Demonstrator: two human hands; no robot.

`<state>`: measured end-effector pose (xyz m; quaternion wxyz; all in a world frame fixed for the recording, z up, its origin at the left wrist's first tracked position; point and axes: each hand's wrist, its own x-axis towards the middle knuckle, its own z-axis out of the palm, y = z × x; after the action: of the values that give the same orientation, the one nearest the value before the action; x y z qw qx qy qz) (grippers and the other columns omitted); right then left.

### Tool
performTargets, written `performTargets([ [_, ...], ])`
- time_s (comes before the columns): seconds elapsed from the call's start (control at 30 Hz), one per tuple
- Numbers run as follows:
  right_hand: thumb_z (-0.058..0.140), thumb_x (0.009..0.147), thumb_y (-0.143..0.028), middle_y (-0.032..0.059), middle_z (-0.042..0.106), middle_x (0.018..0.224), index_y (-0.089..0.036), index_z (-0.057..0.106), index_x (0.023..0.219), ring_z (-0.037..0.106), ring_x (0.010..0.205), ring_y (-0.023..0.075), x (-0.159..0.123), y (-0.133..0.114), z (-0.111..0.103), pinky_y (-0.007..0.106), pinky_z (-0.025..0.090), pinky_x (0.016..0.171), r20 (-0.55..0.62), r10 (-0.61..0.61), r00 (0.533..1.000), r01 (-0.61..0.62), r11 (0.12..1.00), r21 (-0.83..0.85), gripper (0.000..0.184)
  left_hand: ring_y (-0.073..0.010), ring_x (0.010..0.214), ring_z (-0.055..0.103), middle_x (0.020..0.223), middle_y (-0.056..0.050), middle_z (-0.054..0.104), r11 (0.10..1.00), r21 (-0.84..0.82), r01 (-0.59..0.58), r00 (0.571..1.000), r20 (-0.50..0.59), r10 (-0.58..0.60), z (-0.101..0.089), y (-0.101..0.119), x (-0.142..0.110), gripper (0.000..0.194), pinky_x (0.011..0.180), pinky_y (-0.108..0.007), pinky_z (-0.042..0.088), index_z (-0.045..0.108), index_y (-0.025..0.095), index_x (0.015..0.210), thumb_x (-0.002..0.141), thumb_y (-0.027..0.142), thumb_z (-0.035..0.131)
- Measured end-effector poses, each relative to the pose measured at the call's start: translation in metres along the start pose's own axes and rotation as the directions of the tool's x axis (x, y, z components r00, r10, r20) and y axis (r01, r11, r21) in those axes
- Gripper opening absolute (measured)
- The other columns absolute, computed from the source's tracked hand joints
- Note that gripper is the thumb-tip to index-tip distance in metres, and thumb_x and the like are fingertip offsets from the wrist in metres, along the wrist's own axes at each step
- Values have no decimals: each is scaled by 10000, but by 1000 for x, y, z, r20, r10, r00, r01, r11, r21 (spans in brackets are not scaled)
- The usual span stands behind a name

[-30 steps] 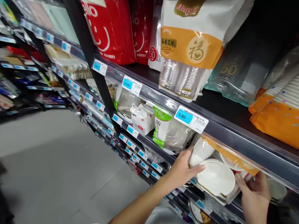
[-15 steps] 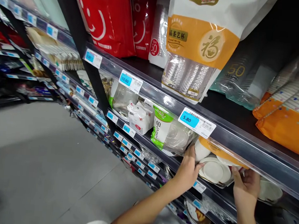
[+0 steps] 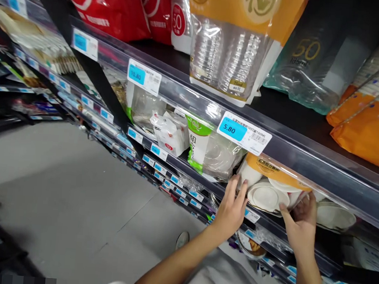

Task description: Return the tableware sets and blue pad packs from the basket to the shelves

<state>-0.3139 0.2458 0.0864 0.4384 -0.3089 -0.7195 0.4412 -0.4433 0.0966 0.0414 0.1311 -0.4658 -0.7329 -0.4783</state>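
Observation:
A clear plastic pack of white disposable bowls and cups [image 3: 268,195] with an orange label lies on the lower shelf, partly under the upper shelf's edge. My left hand [image 3: 232,209] is at its left side, fingers stretched and apart, the fingertips against or very near the wrapping. On the other side, my right hand [image 3: 301,225] grips the pack's right end, thumb in front and fingers behind, partly hidden. Left of my left hand stands a green-and-white bag of clear tableware [image 3: 213,150]. Another pack of pale bowls [image 3: 336,215] lies right of my right hand.
Above my hands runs the upper shelf edge [image 3: 186,99] with price tags. Over it stand an orange-and-white bag of clear cups [image 3: 227,53], red bags [image 3: 111,9] and an orange pack [image 3: 370,134]. Grey floor [image 3: 100,187] lies at lower left.
The view has shifted, so the shelves sit higher and more to the left. My left fingers have straightened and spread at the pack's side. More of the orange label shows.

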Motion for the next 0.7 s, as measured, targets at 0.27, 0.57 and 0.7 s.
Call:
performTargets([
  [0.27,784,753,-490,200,570,1295,-154,330,1521,604,1096,319,-21,25,-17,531,485,992,76,23,997,2,952,-307,953,-322,1481,272,1538,-222,369,977,201,-76,994,98,57,2,-13,-35,671,1187,-555,310,229,140,1569,951,154,490],
  [0.57,810,738,-488,147,632,1207,-176,477,1396,633,1009,297,-19,25,-21,455,538,886,155,-47,987,104,918,-384,801,-350,1508,209,1598,-263,264,928,362,-93,974,226,9,-5,-8,-31,746,1199,-541,274,149,46,1574,958,264,509],
  [0.7,824,720,-476,149,631,1236,-176,492,1368,628,1047,299,-17,30,-22,444,538,919,174,-38,984,102,921,-376,788,-380,1506,191,1603,-286,217,902,414,-120,963,271,3,-6,-6,-29,827,1193,-553,270,60,16,1579,957,304,523],
])
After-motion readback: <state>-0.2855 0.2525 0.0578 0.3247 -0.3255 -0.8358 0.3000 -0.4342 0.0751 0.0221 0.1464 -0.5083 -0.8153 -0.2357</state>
